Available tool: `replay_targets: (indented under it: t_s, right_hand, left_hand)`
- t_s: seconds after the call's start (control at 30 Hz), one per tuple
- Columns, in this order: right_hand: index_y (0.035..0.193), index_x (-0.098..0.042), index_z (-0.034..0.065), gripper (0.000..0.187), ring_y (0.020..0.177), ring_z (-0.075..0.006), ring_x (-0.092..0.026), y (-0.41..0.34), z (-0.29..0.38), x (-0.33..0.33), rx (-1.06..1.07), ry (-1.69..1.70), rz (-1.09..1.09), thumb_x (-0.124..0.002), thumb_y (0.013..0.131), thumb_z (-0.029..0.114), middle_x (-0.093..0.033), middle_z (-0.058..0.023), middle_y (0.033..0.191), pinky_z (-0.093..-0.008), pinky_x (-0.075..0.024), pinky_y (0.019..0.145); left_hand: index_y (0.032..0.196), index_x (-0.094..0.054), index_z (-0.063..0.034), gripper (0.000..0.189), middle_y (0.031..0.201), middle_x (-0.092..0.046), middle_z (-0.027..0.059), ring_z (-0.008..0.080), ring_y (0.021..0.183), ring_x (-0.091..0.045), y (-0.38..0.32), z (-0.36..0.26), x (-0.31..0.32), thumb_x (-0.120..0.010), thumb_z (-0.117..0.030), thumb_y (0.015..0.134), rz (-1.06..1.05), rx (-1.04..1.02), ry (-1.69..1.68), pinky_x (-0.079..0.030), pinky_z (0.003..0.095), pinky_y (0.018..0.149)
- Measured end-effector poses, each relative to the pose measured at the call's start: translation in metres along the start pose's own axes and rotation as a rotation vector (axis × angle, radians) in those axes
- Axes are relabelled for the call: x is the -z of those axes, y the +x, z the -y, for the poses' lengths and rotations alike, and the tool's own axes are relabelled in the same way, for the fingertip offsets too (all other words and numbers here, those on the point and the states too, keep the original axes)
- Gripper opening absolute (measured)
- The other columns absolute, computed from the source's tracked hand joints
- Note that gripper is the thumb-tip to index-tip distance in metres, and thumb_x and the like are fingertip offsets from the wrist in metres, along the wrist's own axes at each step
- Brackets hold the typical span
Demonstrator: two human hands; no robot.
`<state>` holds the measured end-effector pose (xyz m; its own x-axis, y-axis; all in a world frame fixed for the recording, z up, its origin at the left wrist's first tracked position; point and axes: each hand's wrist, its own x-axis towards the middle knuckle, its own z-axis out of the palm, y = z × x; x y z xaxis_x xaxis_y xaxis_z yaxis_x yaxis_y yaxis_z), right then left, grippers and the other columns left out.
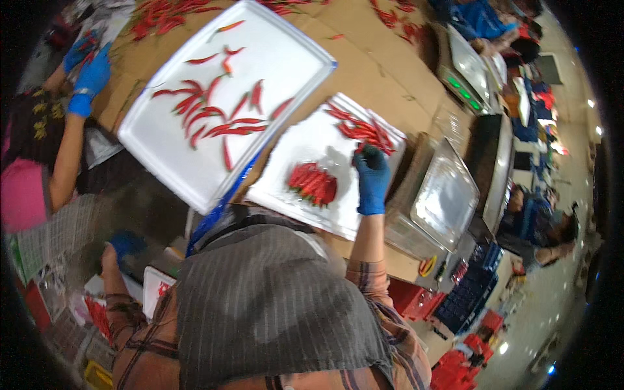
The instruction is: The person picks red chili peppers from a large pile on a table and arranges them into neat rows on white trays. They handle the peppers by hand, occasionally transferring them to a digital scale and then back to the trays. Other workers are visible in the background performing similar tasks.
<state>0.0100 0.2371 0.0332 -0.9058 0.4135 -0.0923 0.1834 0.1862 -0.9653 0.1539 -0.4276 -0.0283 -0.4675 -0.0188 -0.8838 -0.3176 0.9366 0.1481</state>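
My right hand (pixel 372 175), in a blue glove, is at the right side of a small white foam tray (pixel 282 161), its fingertips at a pile of red chili peppers (pixel 360 127); whether it grips any is unclear. Left of it on the same tray lies a neat bundle of red chilies (pixel 313 184), which looks wrapped in clear film. My left hand (pixel 126 243), also blue-gloved, is low at the left, away from the trays, blurred and dark; its fingers cannot be made out. A larger white tray (pixel 170 161) with scattered red chilies (pixel 209 114) stands to the upper left.
A metal-topped scale (pixel 446 195) stands right of the small tray, with another scale (pixel 468 68) showing green digits beyond. Cardboard (pixel 360 58) covers the table, with more chilies (pixel 161 19) at its far side. A co-worker's gloved hands (pixel 92 73) hold chilies at the upper left.
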Motion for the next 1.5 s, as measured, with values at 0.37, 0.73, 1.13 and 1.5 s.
replay_targets:
  t_s: [0.37,0.73,1.13,1.5]
  right_hand:
    - [0.099,-0.063,0.0008,0.012,0.075,-0.01,-0.059,-0.09,0.066,-0.041,-0.176,0.254,0.246,-0.065,0.087,0.002,-0.067,-0.0039,0.088,-0.0229,-0.0481,0.068]
    - [0.106,-0.065,0.0009,0.022,0.087,-0.02,-0.063,0.029,0.013,-0.004,0.141,-0.17,-0.059,-0.059,0.085,-0.001,-0.067,-0.0102,0.097,-0.0306,-0.049,0.078]
    - [0.086,-0.065,0.0097,0.011,0.085,-0.0353,-0.061,0.077,0.023,0.003,0.48,-1.102,0.086,-0.059,0.078,0.014,-0.061,-0.0153,0.094,-0.042,-0.0497,0.073]
    - [0.098,-0.064,0.0051,0.019,0.067,-0.0102,-0.058,-0.047,0.056,0.003,0.186,-0.431,0.042,-0.069,0.08,0.003,-0.066,-0.0067,0.082,-0.0258,-0.0476,0.061]
  left_hand:
    - [0.139,-0.044,-0.0052,0.051,0.139,-0.049,0.0071,0.014,0.109,-0.057,-0.063,-0.448,0.059,-0.058,-0.004,0.09,0.155,-1.037,-0.612,-0.045,0.0288,0.097]
    - [0.14,-0.044,-0.0078,0.053,0.11,-0.065,0.01,0.0122,0.087,-0.062,-0.051,-0.453,0.057,-0.059,-0.002,0.089,0.324,-0.924,-0.966,-0.052,0.0268,0.082]
    - [0.141,-0.042,-0.0103,0.052,0.099,-0.068,0.011,0.0123,0.084,-0.065,-0.043,-0.452,0.063,-0.058,-0.009,0.092,0.366,-0.917,-1.045,-0.054,0.0269,0.079]
    - [0.103,-0.065,-0.0032,0.019,0.093,-0.069,0.0102,0.0174,0.079,-0.066,-0.026,-0.448,0.053,-0.067,-0.009,0.085,-0.186,-0.92,-0.655,-0.054,0.0296,0.071]
